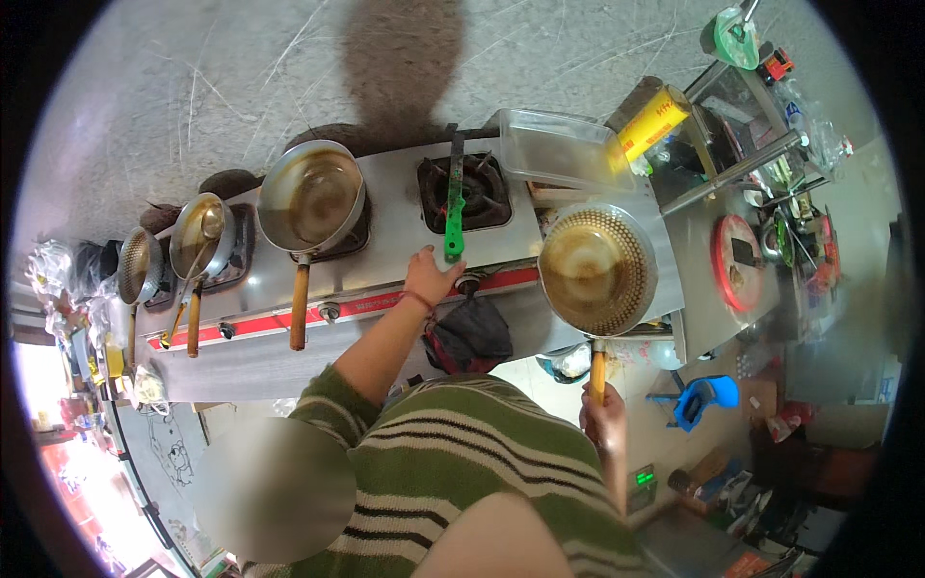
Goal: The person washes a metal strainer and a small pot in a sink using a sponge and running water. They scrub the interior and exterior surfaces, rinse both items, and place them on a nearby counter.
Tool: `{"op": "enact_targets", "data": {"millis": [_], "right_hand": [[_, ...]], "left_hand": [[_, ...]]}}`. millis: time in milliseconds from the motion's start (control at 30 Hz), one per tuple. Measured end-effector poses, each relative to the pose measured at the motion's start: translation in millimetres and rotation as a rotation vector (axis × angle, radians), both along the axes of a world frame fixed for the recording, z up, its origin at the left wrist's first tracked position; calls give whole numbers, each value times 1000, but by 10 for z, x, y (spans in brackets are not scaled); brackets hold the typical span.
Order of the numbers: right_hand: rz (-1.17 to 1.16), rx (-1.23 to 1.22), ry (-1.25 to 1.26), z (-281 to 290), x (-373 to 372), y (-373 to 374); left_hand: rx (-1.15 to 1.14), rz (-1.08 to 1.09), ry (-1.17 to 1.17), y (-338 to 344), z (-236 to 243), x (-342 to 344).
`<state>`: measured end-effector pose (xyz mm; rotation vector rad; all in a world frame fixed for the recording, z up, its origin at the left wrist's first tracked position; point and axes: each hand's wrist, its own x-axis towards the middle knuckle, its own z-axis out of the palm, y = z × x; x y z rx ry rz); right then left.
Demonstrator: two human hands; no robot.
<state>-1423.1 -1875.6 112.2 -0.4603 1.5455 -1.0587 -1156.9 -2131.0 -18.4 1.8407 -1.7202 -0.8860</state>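
My left hand [431,277] reaches over the stove's front edge. Its fingers close around the near end of a long green-handled tool [454,217] with a dark, narrow far part. The tool points away from me across a bare gas burner [487,193]; its exact kind is unclear. In my right hand [602,416], low at the right, is the wooden handle of a metal saucepan [593,268]. The pan has a dimpled inner wall and brown-stained bottom, and looks level at the stove's right end. A control knob [468,283] sits just beside my left hand.
Another saucepan [313,197] stands on the burner left of centre. Farther left are a pan with a ladle [202,236] and a smaller dimpled pan [141,265]. A clear plastic tray [554,149], yellow roll [655,123] and red-rimmed round board [738,262] lie right.
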Motion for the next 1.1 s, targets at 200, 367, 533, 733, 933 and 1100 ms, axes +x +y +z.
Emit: {"op": "enact_targets", "data": {"millis": [200, 367, 533, 733, 933, 1100], "right_hand": [[17, 107, 78, 89, -137, 46], [77, 66, 118, 20, -165, -18], [144, 48, 134, 59, -62, -296], [327, 10, 0, -62, 317, -1126], [392, -53, -121, -296, 866, -1963], [358, -66, -46, -510, 1105, -2303]], "left_hand": [[218, 128, 39, -381, -63, -569], [239, 260, 240, -525, -298, -500], [239, 171, 459, 195, -286, 166], [166, 104, 5, 2024, -467, 1310], [224, 143, -103, 2565, -520, 1805], [209, 142, -162, 2524, -702, 2029]]}}
